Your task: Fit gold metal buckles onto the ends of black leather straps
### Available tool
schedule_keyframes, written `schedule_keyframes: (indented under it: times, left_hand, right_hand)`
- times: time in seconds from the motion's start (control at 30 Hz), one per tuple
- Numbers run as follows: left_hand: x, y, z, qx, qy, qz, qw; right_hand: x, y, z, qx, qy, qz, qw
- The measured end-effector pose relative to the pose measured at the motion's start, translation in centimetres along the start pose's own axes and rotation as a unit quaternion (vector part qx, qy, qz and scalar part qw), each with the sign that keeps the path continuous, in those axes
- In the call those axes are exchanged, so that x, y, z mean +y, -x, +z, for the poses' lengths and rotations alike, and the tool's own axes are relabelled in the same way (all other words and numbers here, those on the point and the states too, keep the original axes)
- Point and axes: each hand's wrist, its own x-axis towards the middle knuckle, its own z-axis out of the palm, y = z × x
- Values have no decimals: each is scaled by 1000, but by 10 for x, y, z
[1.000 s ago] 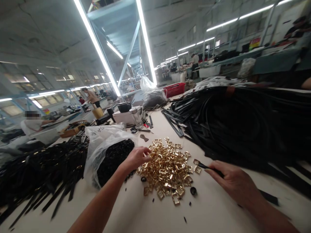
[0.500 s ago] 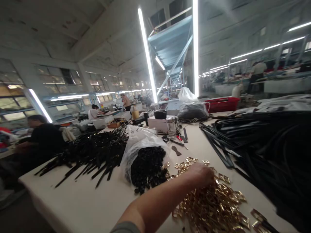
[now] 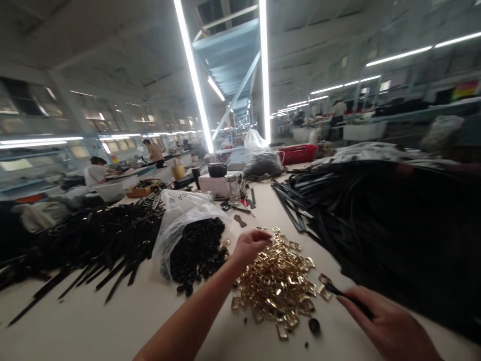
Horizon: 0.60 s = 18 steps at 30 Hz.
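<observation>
My left hand (image 3: pixel 252 245) reaches in from the bottom edge to the far left side of a pile of gold metal buckles (image 3: pixel 280 276). Its fingers are drawn together in a pinch; whether a buckle is between them I cannot make out. At the lower right, my right hand (image 3: pixel 387 318) grips a thin black strap (image 3: pixel 355 302) between thumb and fingers. The strap's tip meets gold buckles (image 3: pixel 324 288) at the pile's right edge; whether it is joined to them I cannot tell. A small round black piece (image 3: pixel 314 327) lies just below the pile.
Left of the pile, an open plastic bag (image 3: pixel 169 240) spills small black pieces (image 3: pixel 199 245). Black straps (image 3: pixel 112 240) heap at the left, and long black strips (image 3: pixel 376 215) cover the right. Behind stand a glass jar (image 3: pixel 233 189), tools (image 3: pixel 239 220) and a red basket (image 3: pixel 298 154).
The view has swung to the right. My left hand has drawn back from deeper in the buckles to the pile's far left side. My right hand with the black strap has come into view.
</observation>
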Motion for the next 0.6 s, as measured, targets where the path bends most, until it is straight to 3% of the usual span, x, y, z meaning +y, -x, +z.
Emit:
schedule_keyframes:
  times: [0.1, 0.3, 0.43, 0.6]
  left_hand:
    - [3, 31, -4, 4, 96, -49, 994]
    - [7, 90, 5, 24, 226, -122, 966]
    - [15, 99, 16, 26, 315, -163, 935]
    - [19, 103, 23, 9, 306, -171, 936]
  right_hand:
    - [-28, -1, -14, -37, 2, -5, 999]
    - [-70, 4, -18, 5, -50, -95, 994]
    - [-84, 8, -13, 5, -57, -115, 992]
    - [-92, 8, -9, 3, -70, -109, 992]
